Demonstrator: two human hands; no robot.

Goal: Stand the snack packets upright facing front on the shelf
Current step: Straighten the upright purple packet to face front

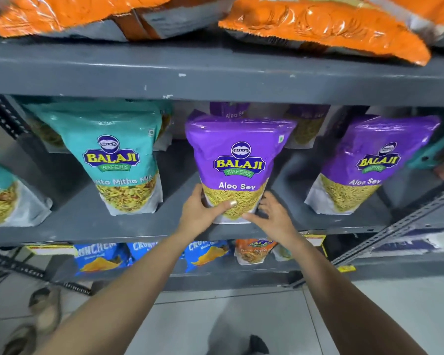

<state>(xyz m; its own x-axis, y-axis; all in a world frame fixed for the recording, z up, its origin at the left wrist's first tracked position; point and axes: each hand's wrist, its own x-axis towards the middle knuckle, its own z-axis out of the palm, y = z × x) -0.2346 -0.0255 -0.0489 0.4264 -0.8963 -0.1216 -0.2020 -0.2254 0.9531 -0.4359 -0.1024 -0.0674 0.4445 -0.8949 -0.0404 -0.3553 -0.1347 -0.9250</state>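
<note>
Grey shelf: hands grip "Balaji Aloo Sev" packet.

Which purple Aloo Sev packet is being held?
The centre front Aloo Sev packet: left hand grips its base, right hand touches its lower right corner. The right-side packet stands untouched.

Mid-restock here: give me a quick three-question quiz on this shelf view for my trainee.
1. True or false: both hands touch the middle Aloo Sev packet.
2. Which colour is the packet left of it? A) teal B) red C) black
3. Fill in: the packets on the top shelf are ____.

Key:
1. True: left hand grips its lower left, right hand its lower right.
2. A, the Mix packet.
3. Orange.
</note>
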